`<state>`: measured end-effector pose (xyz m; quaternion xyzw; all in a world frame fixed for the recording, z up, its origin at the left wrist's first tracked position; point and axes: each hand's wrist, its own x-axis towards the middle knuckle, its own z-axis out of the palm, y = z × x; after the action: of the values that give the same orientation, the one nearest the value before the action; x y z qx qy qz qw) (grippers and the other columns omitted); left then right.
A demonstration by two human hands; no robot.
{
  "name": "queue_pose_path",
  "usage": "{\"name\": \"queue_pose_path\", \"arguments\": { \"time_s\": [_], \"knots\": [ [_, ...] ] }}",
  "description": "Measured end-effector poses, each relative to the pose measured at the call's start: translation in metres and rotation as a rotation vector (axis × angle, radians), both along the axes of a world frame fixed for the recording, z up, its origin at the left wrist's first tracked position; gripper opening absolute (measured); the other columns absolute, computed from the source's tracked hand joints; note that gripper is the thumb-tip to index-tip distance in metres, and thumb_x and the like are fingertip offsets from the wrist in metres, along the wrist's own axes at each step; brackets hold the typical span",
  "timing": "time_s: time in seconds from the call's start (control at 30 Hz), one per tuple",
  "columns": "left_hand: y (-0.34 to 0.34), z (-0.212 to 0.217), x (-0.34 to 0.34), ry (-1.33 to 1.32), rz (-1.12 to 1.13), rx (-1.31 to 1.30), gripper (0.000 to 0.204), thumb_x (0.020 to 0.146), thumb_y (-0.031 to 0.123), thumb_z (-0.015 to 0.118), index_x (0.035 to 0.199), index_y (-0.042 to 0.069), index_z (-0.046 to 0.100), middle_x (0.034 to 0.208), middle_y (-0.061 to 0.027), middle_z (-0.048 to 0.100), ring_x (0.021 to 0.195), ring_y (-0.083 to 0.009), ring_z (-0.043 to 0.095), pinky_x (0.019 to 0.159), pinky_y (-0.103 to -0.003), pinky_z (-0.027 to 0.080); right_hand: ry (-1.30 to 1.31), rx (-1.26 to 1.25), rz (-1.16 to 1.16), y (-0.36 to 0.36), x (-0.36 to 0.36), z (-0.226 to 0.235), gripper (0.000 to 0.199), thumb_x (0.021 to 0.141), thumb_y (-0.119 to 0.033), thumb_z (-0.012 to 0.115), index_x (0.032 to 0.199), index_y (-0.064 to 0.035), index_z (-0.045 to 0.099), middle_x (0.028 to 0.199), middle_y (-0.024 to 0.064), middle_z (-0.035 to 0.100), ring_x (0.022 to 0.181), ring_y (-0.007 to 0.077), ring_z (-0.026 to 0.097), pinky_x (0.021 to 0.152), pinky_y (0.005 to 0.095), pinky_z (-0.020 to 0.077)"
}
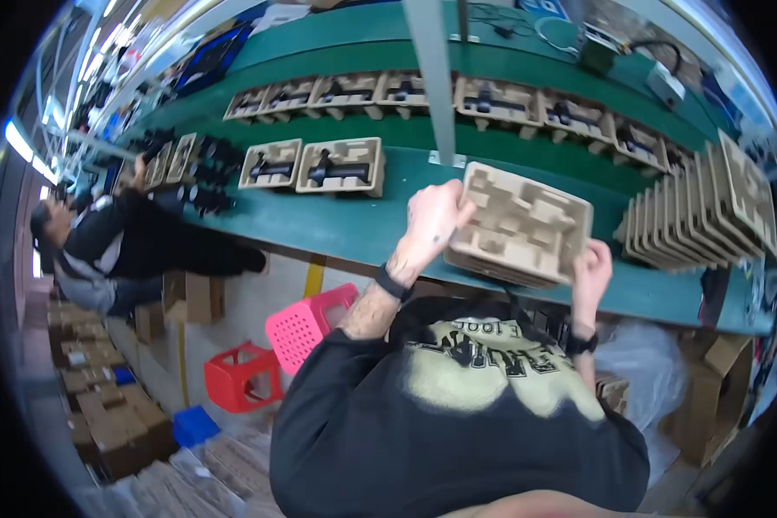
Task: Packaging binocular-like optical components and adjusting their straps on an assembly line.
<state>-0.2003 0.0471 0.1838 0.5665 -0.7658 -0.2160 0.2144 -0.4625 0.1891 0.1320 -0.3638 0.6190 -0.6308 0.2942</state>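
Note:
A beige moulded-pulp tray (532, 204) with shaped hollows is tilted up at the bench's near edge. My left hand (439, 214) has its fingers closed on the tray's left edge. At the opposite edge, my right hand (592, 264) pinches the tray's lower right corner. More tray rims (501, 269) show just beneath it, so it seems to top a stack; whether it is lifted off them I cannot tell. To the left, two similar trays (374, 186) each hold a black device (344, 169) with a long body.
Along the back runs a row of filled trays (489, 97). A leaning stack of trays (678, 211) stands right on the green bench (337, 223). A metal post (432, 78) rises ahead. A person (112, 233) works at left, near pink (300, 328) and red stools (242, 377).

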Motion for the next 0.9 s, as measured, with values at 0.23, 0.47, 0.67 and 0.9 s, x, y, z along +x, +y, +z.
{"name": "queue_pose_path", "arguments": {
  "time_s": [0.23,0.47,0.67,0.9],
  "knots": [
    [0.031,0.016,0.000,0.737,0.093,0.108,0.012,0.076,0.007,0.060,0.076,0.005,0.048,0.069,0.0055,0.044,0.065,-0.0035,0.042,0.057,-0.020,0.037,-0.037,-0.065,0.225,-0.027,-0.019,0.030,0.036,0.087,-0.006,0.056,0.121,0.0019,0.044,0.109,0.0131,0.060,0.101,0.0186,0.057,0.086,0.0295,0.0445],
    [0.087,-0.010,0.152,0.565,0.540,-0.255,0.021,0.076,0.007,0.057,0.096,0.002,0.056,0.093,-0.0063,0.052,0.088,-0.0152,0.053,0.079,-0.030,0.045,0.742,0.196,0.185,-0.032,-0.007,0.022,0.048,0.084,-0.014,0.061,0.128,0.0013,0.048,0.119,0.0186,0.053,0.109,0.0292,0.051,0.094,0.0372,0.0390],
    [0.147,-0.082,0.319,0.612,1.074,-0.187,0.026,0.083,-0.001,0.053,0.108,0.005,0.053,0.085,-0.0100,0.066,0.072,-0.0148,0.063,0.064,-0.029,0.050,0.296,0.447,0.344,-0.021,-0.048,-0.084,0.054,0.083,-0.006,0.057,0.134,0.0032,0.042,0.119,0.0207,0.057,0.106,0.0266,0.057,0.092,0.0349,0.0436],
    [0.067,-0.206,0.460,0.404,1.103,-0.177,0.028,0.080,0.000,0.059,0.108,0.003,0.062,0.092,-0.0109,0.068,0.081,-0.0167,0.065,0.073,-0.029,0.051,-0.270,0.217,0.094,-0.023,-0.023,-0.074,0.044,0.085,-0.001,0.053,0.128,0.0036,0.051,0.115,0.0097,0.062,0.098,0.0159,0.060,0.084,0.0272,0.0485]
  ]
}}
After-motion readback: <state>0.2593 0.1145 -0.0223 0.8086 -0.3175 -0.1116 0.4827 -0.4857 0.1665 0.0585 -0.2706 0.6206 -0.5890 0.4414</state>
